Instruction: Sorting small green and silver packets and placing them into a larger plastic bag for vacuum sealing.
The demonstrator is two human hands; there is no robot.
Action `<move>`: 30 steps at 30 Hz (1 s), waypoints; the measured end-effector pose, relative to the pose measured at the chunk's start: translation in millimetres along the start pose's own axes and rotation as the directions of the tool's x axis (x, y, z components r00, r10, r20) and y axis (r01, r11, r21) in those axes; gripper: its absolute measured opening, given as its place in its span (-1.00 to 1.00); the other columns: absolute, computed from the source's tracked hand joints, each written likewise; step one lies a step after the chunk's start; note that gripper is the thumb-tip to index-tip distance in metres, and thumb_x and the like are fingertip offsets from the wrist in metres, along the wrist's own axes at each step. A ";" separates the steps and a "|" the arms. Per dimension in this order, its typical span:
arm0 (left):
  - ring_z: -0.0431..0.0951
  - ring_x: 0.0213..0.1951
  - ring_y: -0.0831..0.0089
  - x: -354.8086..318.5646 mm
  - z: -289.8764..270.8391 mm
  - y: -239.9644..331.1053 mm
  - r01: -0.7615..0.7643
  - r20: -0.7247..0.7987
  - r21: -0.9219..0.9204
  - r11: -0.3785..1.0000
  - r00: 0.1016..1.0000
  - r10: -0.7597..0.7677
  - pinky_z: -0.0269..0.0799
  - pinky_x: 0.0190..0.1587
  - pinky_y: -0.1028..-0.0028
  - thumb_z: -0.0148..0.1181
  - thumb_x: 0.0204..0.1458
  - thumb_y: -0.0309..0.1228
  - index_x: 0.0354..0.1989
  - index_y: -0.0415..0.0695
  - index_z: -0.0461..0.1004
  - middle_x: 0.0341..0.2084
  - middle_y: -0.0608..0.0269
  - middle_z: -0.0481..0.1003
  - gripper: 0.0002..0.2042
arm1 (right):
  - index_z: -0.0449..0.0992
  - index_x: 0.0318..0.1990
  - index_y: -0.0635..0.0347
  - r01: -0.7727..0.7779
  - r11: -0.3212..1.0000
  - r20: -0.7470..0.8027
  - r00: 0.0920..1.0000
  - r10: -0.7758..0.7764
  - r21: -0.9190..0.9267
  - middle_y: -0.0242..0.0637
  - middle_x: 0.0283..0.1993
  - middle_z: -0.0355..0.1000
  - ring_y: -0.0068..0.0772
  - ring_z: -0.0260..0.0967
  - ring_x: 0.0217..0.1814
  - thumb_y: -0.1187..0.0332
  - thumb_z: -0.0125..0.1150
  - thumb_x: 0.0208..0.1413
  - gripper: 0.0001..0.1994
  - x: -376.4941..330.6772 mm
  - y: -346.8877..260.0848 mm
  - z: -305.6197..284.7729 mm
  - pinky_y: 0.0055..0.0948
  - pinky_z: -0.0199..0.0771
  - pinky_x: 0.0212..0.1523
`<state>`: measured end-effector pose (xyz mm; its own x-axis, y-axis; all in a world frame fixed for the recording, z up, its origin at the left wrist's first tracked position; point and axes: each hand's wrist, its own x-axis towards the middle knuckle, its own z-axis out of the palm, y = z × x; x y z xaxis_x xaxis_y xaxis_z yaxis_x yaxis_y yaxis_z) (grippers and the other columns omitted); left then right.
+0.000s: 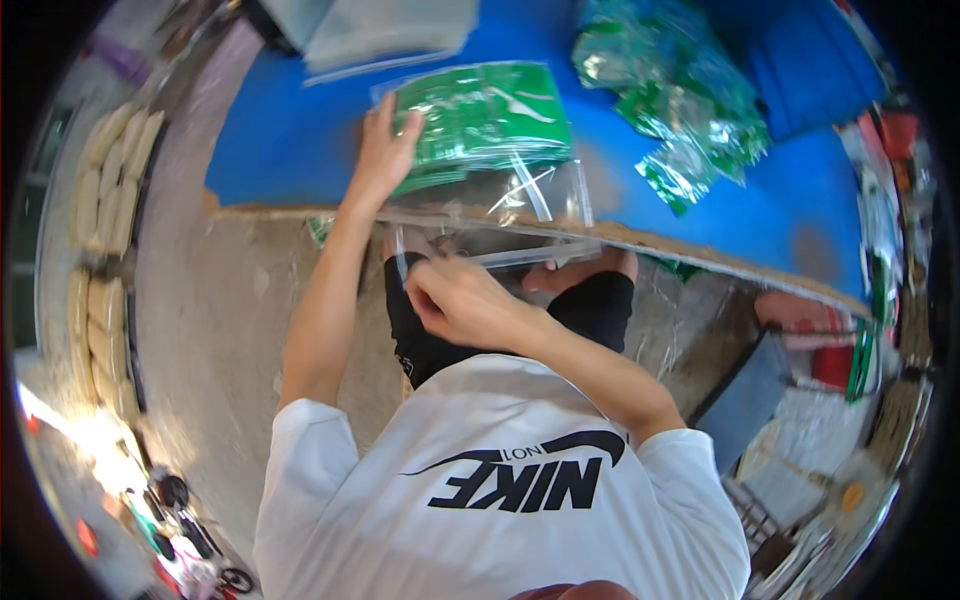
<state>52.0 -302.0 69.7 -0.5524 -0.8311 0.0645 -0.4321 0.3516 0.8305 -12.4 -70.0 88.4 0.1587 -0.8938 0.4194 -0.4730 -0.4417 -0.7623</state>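
Observation:
A clear plastic bag (575, 190) lies on the blue table with a stack of shiny green packets (485, 110) inside. Its mouth, edged by a pale strip, hangs over the table's front edge toward my lap. My left hand (385, 155) grips the bag's left side, thumb on top of the packets and fingers along the side. Closed, with its fingers curled, my right hand (470, 300) is at the left end of the bag's mouth. Slight blur and the hand itself hide the exact pinch.
Loose green and clear packets (680, 110) are heaped at the table's right. A stack of clear bags (390, 30) lies at the far left. The blue table (280, 140) has a worn brown front edge. Bundled pale sacks (115, 180) stand on the floor at left.

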 end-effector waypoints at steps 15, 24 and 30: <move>0.53 -0.10 0.51 -43.9 -23.5 8.4 -0.008 -0.491 -0.184 0.983 0.867 -0.085 0.46 -0.02 0.51 0.30 0.17 -0.37 -0.09 -0.36 0.54 -0.17 0.24 0.57 -0.72 | 0.36 -0.54 0.30 -0.977 0.053 -0.808 -0.138 0.573 0.205 -0.39 -0.63 0.25 -0.57 0.18 -0.50 0.28 0.25 0.20 -0.66 -472.0 46.0 -109.8 -0.42 0.27 -0.45; 0.56 -0.15 0.15 -133.8 -12.5 -18.6 -0.428 -0.317 0.484 0.763 0.727 0.609 0.49 -0.10 0.30 0.15 0.04 -0.73 -0.21 -0.23 0.59 -0.21 0.05 0.51 -0.80 | 0.54 -0.03 0.14 -0.357 0.839 -0.462 0.875 0.146 -0.411 -0.20 -0.04 0.41 -0.03 0.43 -0.09 0.53 0.37 -0.08 -0.62 -121.6 46.3 -149.4 -0.20 0.50 -0.13; 0.55 -0.07 0.17 -153.2 -16.6 -23.5 -0.529 -0.134 0.450 0.719 0.756 0.640 0.47 -0.02 0.33 0.13 -0.17 -0.84 -0.20 -0.16 0.66 -0.12 0.09 0.52 -0.61 | 0.56 -0.06 0.14 -0.109 0.799 -0.147 0.989 0.026 -0.591 -0.16 0.10 0.35 -0.02 0.37 0.07 0.48 0.43 -0.41 -0.45 -93.6 62.7 -144.4 -0.14 0.37 0.06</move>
<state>158.6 -190.1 49.5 -0.5993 -0.4611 0.6544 -0.3394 0.8867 0.3139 -182.1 -2.9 72.5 0.0177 -0.8839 0.4674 -0.9077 -0.2102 -0.3631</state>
